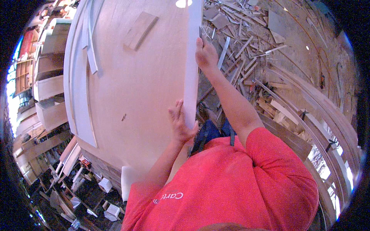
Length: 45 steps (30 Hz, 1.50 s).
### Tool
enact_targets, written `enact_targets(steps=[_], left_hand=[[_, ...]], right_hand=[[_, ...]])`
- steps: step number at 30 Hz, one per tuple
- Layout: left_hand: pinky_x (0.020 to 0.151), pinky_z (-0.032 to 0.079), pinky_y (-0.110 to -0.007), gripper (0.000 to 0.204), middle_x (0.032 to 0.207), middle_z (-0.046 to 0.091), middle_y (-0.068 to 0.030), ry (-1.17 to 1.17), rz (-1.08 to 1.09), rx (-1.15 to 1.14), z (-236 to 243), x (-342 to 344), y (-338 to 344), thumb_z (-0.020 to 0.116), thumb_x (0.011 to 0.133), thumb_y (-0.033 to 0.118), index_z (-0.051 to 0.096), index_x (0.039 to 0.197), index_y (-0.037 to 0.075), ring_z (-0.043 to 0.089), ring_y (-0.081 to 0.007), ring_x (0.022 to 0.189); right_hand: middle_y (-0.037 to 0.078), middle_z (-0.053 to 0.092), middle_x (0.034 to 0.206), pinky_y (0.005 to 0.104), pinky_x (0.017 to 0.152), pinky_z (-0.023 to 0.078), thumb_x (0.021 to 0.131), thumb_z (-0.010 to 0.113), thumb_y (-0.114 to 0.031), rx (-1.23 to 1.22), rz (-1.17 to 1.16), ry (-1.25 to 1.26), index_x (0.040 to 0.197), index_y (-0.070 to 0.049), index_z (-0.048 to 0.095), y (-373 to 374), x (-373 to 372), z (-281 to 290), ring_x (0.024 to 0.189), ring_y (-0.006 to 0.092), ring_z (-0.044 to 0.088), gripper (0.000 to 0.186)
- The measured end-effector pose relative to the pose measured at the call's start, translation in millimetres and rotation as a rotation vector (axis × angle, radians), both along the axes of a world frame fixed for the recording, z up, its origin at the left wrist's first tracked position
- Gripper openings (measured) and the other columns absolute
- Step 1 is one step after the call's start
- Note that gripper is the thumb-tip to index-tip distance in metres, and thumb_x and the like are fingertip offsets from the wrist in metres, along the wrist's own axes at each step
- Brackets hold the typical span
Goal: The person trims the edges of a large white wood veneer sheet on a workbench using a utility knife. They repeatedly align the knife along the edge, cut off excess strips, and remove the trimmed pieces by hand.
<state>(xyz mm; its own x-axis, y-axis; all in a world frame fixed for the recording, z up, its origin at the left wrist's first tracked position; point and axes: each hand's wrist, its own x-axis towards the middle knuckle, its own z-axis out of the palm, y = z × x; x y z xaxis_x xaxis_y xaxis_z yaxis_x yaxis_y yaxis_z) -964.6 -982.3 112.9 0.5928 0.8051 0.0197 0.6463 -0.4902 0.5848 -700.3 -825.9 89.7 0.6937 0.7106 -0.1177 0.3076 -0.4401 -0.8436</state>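
Note:
A long white strip [191, 77] lies along the right edge of a large pale wood panel [135, 88]. Farther along that edge, my right hand [206, 54] is closed on the strip's outer side, thumb on top; its other fingers are mostly hidden. My left hand [182, 125] straddles the strip's near end, fingers lying along its left side and thumb at its right. On the panel rest a short wooden board [141, 30] and, at the left, narrow white strips [91, 57]. A small dark bit [123, 117] lies near the panel's middle.
Wood offcuts [241, 57] litter the floor at the right. Long curved-looking boards [308, 123] stand at the lower right. Open wooden boxes [52, 84] are stacked at the left, with scraps and white blocks [111, 211] below. A thin cord [304, 29] crosses the floor.

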Motion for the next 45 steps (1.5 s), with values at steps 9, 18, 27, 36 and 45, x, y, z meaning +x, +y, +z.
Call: enact_targets(steps=[9,18,27,36,45], left_hand=[[0.122,0.009,-0.062,0.101,0.16,0.033,-0.0207,0.076,0.0,0.023,4.1,-9.5,-0.5,0.081,0.072,0.034,0.033,0.153,-0.003,0.025,-0.038,0.153],[0.112,0.033,-0.056,0.107,0.144,0.048,-0.0268,0.208,0.361,0.263,29.8,93.3,60.5,0.085,0.069,0.058,0.043,0.145,-0.004,0.044,-0.0434,0.135],[0.096,0.047,-0.052,0.074,0.118,0.055,-0.0194,0.207,0.447,0.248,-4.0,132.0,97.7,0.084,0.072,0.034,0.053,0.131,0.001,0.054,-0.0389,0.114],[0.095,0.048,-0.049,0.071,0.113,0.058,-0.0228,0.159,0.454,0.151,3.3,93.8,85.9,0.082,0.074,0.031,0.052,0.132,0.001,0.056,-0.04,0.112],[0.094,0.052,-0.051,0.069,0.118,0.064,-0.0261,0.032,0.372,-0.012,35.4,-16.5,-10.9,0.079,0.078,0.032,0.053,0.133,-0.001,0.063,-0.0429,0.11]], right_hand=[[0.027,0.067,0.116,0.0526,0.095,0.047,0.105,0.039,-0.046,-0.032,0.155,0.07,0.134,-0.006,0.061,-2.7,42.9,12.0,0.111,0.0463,0.062,0.054],[0.009,0.064,0.081,0.0363,0.064,0.052,0.104,0.048,-0.051,0.0,-0.014,0.465,0.113,-0.003,0.065,-159.6,82.7,-80.6,0.07,0.02,0.065,0.052],[0.006,0.054,0.079,0.0372,0.05,0.054,0.093,0.072,-0.045,0.007,-0.165,1.177,0.107,-0.008,0.057,-168.6,128.2,-18.5,0.059,0.018,0.058,0.043],[0.004,0.054,0.083,0.0339,0.05,0.052,0.094,0.071,-0.027,0.065,-0.012,0.962,0.11,-0.01,0.059,-98.9,116.8,-8.1,0.061,0.0162,0.057,0.026],[0.006,0.06,0.094,0.0315,0.055,0.053,0.094,0.072,-0.024,0.093,0.171,0.798,0.118,-0.009,0.051,-41.2,12.5,36.9,0.071,0.017,0.063,0.036]])
